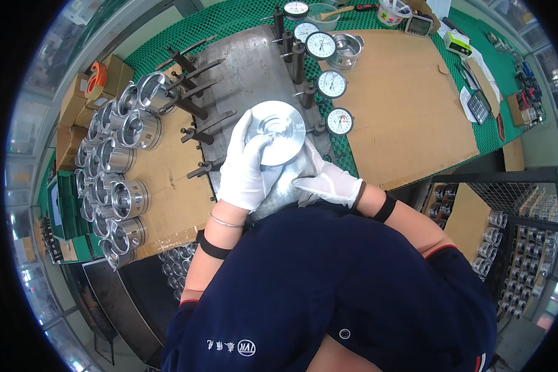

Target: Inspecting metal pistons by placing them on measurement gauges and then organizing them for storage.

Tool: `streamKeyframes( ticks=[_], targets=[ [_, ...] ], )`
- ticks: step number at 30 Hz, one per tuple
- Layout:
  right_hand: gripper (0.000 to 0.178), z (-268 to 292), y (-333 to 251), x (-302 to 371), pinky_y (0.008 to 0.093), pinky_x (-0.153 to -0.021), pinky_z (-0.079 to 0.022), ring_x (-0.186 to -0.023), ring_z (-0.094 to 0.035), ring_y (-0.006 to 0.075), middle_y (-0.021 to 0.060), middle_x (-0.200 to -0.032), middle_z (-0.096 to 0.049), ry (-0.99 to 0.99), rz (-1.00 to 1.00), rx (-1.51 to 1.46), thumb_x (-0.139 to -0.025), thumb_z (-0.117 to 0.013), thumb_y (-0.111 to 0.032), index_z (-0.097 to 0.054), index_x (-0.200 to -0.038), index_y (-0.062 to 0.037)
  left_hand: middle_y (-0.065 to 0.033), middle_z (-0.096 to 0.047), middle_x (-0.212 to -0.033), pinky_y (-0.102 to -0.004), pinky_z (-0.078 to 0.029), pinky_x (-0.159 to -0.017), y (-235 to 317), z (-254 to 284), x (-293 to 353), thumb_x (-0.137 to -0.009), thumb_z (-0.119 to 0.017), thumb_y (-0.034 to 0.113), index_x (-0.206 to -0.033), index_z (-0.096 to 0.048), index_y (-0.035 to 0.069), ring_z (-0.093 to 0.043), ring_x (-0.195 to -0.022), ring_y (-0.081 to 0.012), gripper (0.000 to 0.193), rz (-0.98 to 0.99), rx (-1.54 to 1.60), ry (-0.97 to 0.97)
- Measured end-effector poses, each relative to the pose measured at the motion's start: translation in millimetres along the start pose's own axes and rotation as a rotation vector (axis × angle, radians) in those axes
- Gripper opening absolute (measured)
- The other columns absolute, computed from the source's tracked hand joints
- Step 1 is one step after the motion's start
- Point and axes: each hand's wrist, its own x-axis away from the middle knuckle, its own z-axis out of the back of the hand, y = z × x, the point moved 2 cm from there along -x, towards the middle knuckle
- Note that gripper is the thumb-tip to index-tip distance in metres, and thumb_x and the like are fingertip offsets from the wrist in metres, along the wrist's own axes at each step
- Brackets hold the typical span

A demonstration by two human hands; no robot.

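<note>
A silver metal piston (280, 127) shows its round, bright top face with a shallow recess. My left hand (247, 170), in a white glove, grips it from the left, thumb across the face and fingers along the rim. Below and right of it is my gloved right hand (332, 183), thumb and fingers apart, fingertips close to the piston's lower right edge; I cannot tell whether they touch it. Both hands are over the near end of a grey steel plate (242, 68). The piston's underside is hidden.
Dial gauges (332, 84) on black posts line the plate's right side, with black clamp stands (189, 102) on its left. Many pistons (130, 198) stand on cardboard at left. Another piston (346, 53) sits behind the gauges. A calculator (478, 106) lies far right.
</note>
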Motion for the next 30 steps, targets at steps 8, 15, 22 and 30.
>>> streamKeyframes(
  ticks=[8, 15, 22, 30],
  targets=[
    [0.105, -0.5, 2.8, -0.3, 0.0375, -0.095, -0.047, -0.109, -0.062, 0.0356, 0.0268, -0.12, -0.059, 0.025, 0.044, 0.075, -0.088, -0.067, -0.031, 0.007, -0.155, 0.0004, -0.0246, -0.045, -0.143, -0.0441, -0.053, -0.094, 2.6, -1.3, -0.8, -0.063, -0.085, 0.011, -0.113, -0.054, 0.014, -0.057, -0.118, -0.0432, 0.059, -0.008, -0.037, 0.013],
    [0.113, 26.6, -27.5, 24.8, 0.0357, -0.086, -0.052, -0.095, -0.067, 0.0335, 0.0272, -0.109, -0.066, 0.018, 0.231, 0.361, -0.085, -0.072, -0.042, 0.006, -0.153, 0.0061, -0.0163, -0.062, -0.125, -0.0348, -0.056, -0.085, 4.7, 20.5, -4.5, -0.063, -0.079, 0.01, -0.116, -0.055, 0.008, -0.066, -0.105, -0.0251, 0.058, 0.134, 0.201, -0.095],
    [0.06, 84.6, -46.7, 66.8, 0.0384, -0.11, -0.038, -0.129, -0.051, 0.0314, 0.0198, -0.142, -0.05, 0.354, 0.579, 0.268, -0.098, -0.055, -0.018, -0.032, -0.149, 0.0049, -0.0097, -0.054, -0.117, -0.0311, -0.055, -0.085, 99.8, 29.8, -54.5, -0.09, -0.056, 0.002, -0.142, -0.032, 0.0, -0.06, -0.102, -0.0154, 0.057, 0.602, 1.119, -0.345],
    [0.038, 209.3, 28.9, 59.3, 0.0297, -0.043, -0.049, -0.053, -0.061, 0.0184, 0.0143, -0.077, -0.064, 0.68, 0.334, -0.407, -0.1, -0.054, -0.03, -0.054, -0.117, 0.0034, -0.0119, -0.072, -0.102, -0.0278, -0.057, -0.077, 82.2, 35.0, -20.4, -0.089, -0.066, 0.005, -0.12, -0.06, 0.0, -0.071, -0.091, -0.0183, 0.032, 0.546, 0.445, -0.234]
  ],
)
